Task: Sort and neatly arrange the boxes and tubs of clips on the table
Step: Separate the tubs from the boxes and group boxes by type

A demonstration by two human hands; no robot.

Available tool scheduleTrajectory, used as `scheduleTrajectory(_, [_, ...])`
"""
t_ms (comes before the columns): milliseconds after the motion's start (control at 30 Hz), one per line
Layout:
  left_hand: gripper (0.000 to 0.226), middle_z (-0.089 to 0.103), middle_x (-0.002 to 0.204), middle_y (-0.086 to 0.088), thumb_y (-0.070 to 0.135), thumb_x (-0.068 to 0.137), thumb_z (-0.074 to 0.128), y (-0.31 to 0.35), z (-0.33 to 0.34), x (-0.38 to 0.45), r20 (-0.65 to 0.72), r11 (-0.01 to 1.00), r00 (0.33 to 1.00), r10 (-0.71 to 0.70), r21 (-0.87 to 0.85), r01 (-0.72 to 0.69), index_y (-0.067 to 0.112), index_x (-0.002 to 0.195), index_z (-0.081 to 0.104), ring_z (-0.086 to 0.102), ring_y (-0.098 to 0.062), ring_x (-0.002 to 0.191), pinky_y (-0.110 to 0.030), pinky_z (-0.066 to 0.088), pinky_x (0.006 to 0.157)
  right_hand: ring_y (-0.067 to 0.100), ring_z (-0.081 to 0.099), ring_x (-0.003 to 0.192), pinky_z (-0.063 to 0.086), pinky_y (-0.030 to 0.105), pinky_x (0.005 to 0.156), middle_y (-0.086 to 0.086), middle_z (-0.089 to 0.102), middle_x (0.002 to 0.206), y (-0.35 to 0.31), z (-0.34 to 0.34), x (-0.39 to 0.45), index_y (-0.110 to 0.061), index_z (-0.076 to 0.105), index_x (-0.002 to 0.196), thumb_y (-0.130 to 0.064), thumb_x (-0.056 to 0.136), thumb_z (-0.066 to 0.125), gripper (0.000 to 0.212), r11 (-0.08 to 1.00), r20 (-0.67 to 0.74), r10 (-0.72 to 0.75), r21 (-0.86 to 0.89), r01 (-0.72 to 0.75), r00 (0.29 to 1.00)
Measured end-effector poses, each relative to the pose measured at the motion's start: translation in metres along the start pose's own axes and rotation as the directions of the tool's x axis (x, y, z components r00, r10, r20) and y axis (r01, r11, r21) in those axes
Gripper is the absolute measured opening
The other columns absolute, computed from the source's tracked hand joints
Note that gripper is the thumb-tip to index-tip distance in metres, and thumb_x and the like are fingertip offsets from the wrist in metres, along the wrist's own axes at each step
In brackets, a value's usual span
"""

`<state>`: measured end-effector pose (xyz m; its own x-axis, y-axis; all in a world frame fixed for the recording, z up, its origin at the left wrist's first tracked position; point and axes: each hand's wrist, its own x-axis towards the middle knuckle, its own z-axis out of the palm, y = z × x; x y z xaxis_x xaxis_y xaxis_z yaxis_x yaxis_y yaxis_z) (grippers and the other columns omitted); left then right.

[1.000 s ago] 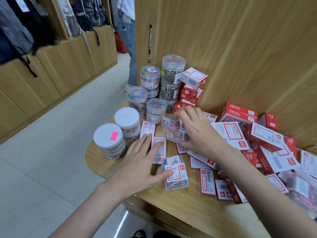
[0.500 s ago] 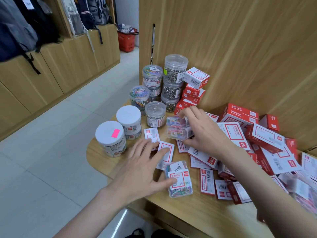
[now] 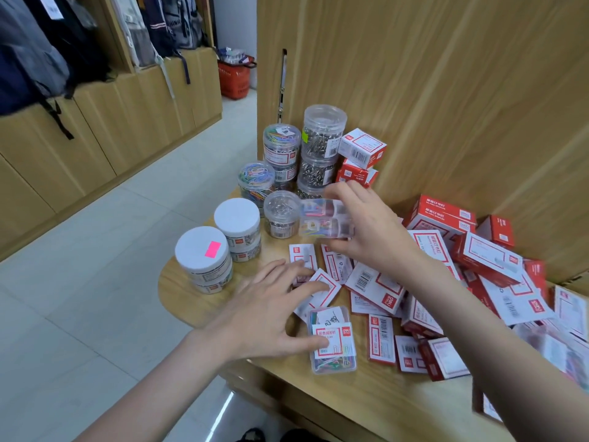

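Up near the middle of the wooden table [image 3: 366, 406], right hand [image 3: 369, 237] gripping two clear flat cases of coloured clips [image 3: 325, 222], stacked one on the other and blurred, fingers curled over the top and thumb under the bottom, held just beside the small clear tub of silver clips [image 3: 282, 215]; whether off the table or resting on it, cannot tell; left hand [image 3: 271, 317] spread flat and relaxed, gripping nothing, fingertips resting on small white-and-red boxes [image 3: 320, 290], thumb tip touching another clear case of coloured clips [image 3: 333, 341] lying flat near the front edge.

Behind the small tub, two clear tubs of coloured clips stacked [image 3: 282, 148], a third such tub [image 3: 256, 183] in front of them to the left, and a taller stack of clear tubs with silver clips [image 3: 322, 145] against the wooden wall panel [image 3: 446, 74]; at the rounded left end of the table, two white-lidded tubs: the nearer one [image 3: 204, 260] with a pink sticker on its lid, the farther one [image 3: 237, 229] just beside it.

Right of the silver stack, red-and-white boxes piled up [image 3: 360, 154], the topmost tilted; along the right side, a loose heap of red-and-white boxes [image 3: 497, 269], some flat, some tipped, overlapping; a few small ones [image 3: 382, 339] lying flat right of the near case.

Across the tiled floor [image 3: 95, 282], wooden cabinets [image 3: 111, 122] with hanging bags [image 3: 38, 59]; red shopping basket [image 3: 234, 78] on the floor beyond.
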<state>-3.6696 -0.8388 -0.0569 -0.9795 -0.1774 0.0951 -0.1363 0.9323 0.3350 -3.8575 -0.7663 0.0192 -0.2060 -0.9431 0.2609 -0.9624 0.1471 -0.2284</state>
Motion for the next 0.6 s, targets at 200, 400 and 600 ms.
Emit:
scheduleTrajectory(200, [0.068,0.046,0.131,-0.002,0.072,0.086,0.029,0.003,-0.004,0.002,-0.196,0.995,0.981,0.004,-0.100,-0.024,0.021,0.125,0.050,0.037,-0.017,0.125,-0.025,0.016,0.110,0.022,0.050,0.097,0.040,0.034,0.080,0.001,0.051,0.106,0.000,-0.004,-0.010,-0.013,0.047,0.110,-0.021,0.067,0.077,0.054,0.983,-0.011,-0.015,0.181,0.017,1.000])
scheduleTrajectory(400, [0.033,0.052,0.119,-0.002,0.029,0.089,0.048,0.003,-0.009,-0.050,-0.560,0.989,0.820,-0.118,-0.145,0.044,0.011,0.114,0.058,0.050,-0.015,0.109,-0.022,0.034,0.098,0.011,0.044,0.091,0.036,0.024,0.074,-0.002,0.045,0.103,-0.031,0.010,-0.012,-0.012,0.044,0.106,-0.021,0.065,0.078,0.055,0.948,0.018,-0.039,0.316,0.032,0.999])
scheduleTrajectory(600, [0.043,0.038,0.124,-0.009,0.030,0.078,0.053,-0.009,-0.025,-0.065,-0.739,0.950,0.631,-0.236,-0.040,0.309,0.020,0.119,0.046,0.041,-0.028,0.105,-0.032,0.026,0.096,0.027,0.047,0.091,0.033,0.029,0.064,0.008,0.045,0.103,-0.054,0.029,0.001,-0.008,0.045,0.101,-0.023,0.061,0.077,0.054,0.985,0.027,-0.158,0.076,0.155,0.987])
